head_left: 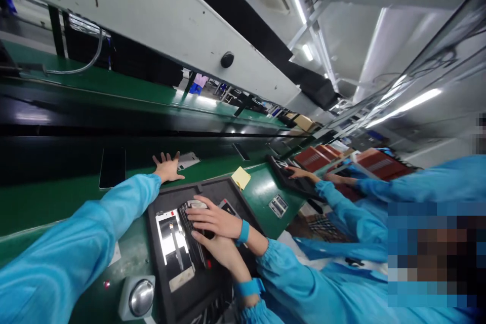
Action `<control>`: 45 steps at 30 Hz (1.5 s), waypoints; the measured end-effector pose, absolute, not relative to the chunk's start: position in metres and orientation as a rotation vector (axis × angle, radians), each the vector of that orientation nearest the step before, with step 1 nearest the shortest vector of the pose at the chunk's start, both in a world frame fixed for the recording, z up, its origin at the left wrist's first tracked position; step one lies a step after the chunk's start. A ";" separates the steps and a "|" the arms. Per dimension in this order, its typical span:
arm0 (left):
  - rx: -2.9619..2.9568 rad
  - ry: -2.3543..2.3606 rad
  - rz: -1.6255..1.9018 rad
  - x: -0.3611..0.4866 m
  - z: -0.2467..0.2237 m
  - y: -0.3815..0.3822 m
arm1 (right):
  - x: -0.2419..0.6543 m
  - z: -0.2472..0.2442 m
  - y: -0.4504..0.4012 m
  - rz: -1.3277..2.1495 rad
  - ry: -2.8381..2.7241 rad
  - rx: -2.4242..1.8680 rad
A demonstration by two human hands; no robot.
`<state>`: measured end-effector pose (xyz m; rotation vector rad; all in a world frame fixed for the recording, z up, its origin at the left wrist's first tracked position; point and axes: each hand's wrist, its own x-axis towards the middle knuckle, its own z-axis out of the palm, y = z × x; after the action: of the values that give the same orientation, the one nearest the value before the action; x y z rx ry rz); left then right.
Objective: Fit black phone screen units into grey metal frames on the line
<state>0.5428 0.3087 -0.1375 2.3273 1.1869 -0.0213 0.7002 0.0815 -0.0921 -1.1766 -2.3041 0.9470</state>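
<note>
Left hand (167,168) perhaps against plate (190,160)

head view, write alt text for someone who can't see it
The wearer's spread left hand is by a silvery plate on a green bench. Nearer, two overlapping wristbanded hands cover phone-like parts in a black tray; a co-worker's hand shows at right.

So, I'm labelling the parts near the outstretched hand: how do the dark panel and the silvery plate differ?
Colour: the dark panel is nearly black; the silvery plate is pale.
Surface: the dark panel looks plain, while the silvery plate shows small dark details, too small to identify.
Position: the silvery plate is right by the left hand; the dark panel lies apart, on the hand's other side.
Shared: both lie flat.
</note>
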 end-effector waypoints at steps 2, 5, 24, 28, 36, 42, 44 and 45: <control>2.343 1.149 -0.032 0.553 -0.139 0.310 | 0.717 -0.089 0.086 0.908 -2.163 -1.295; 2.371 1.110 0.013 0.558 -0.139 0.314 | 0.751 -0.094 0.065 0.817 -1.888 -1.546; 2.004 1.024 0.694 0.462 -0.083 0.333 | 0.806 -0.065 -0.074 0.203 -1.626 -2.086; 1.875 1.067 0.773 0.416 -0.072 0.327 | 0.773 -0.036 -0.081 0.214 -1.848 -2.198; 1.771 1.092 0.836 0.343 -0.058 0.314 | 0.708 0.026 -0.062 0.228 -2.248 -2.369; 1.713 1.080 0.910 0.297 -0.042 0.312 | 0.671 0.028 0.021 0.333 -2.705 -2.460; 1.698 1.075 0.929 0.289 -0.039 0.310 | 0.657 0.025 0.044 0.400 -2.911 -2.463; 1.685 1.073 0.939 0.287 -0.038 0.309 | 0.650 0.023 0.053 0.436 -3.017 -2.436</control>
<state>0.2866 0.3087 -0.0378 1.6847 1.0729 0.9385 0.6495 0.0526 0.0231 -2.4357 -3.0167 0.4365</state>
